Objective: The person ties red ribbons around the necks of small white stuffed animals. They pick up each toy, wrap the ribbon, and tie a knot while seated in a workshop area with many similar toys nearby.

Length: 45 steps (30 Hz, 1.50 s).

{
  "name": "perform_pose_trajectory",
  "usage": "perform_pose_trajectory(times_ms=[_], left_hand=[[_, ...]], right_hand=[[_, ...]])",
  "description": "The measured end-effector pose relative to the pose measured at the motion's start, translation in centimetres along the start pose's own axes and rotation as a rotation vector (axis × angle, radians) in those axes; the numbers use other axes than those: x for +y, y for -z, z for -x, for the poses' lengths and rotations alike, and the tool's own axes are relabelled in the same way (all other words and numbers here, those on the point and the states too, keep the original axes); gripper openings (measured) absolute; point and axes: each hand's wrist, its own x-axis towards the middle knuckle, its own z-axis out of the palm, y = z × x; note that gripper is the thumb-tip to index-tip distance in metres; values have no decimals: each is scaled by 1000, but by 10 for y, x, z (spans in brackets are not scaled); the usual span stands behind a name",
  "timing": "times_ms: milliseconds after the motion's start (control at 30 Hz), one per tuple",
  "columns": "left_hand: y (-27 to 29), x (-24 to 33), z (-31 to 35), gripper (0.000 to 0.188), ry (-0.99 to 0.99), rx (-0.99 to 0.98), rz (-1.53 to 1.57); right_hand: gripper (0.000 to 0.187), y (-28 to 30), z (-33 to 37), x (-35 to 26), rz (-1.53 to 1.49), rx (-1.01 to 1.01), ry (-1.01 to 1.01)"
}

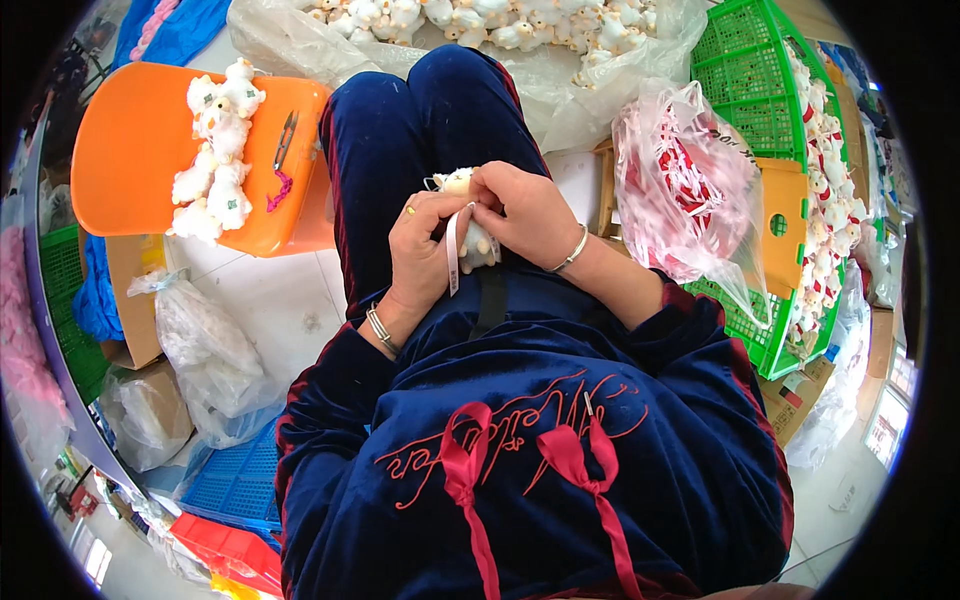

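The left hand [418,238] and right hand [524,207], fingers curled closed, pinch a small white plush toy [479,248] and a narrow, flat white strip [452,255].

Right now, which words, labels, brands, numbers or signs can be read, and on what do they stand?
I do not copy wording; writing stands on:
Blue top: large red embroidered script.
Plastic bag: slanting black print.
White strip: marks too small to read.
Cardboard box at right: print too small.

Wht plush [478,249], orng seat [130,160], grn crate [735,62]
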Motion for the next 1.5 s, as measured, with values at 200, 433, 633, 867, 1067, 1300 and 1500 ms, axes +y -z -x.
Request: perform_pose_trajectory(times_ms=[200,433,633,867,1067,1300,1500], left_hand=[[3,-6,-1,15,-114,-42,-47],[4,-1,-2,15,-162,-78,-81],[5,-2,-1,14,-156,-104,-75],[5,1,-3,16,-174,-109,-83],[4,0,-2,17,-201,-110,-108],[6,3,-1,17,-191,-93,-106],[6,4,-1,18,-190,-102,-118]], right_hand=[[14,-7,-2,-1,125,-6,188],[12,23,-10,-5,36,-331,-28],[6,46,-29,10,-368,-693,-318],[13,52,-34,2,61,-527,53],[13,66,-34,-4,124,-527,106],[16,90,-29,13,-54,-739,-154],[29,41,-18,11,-875,-287,-243]])
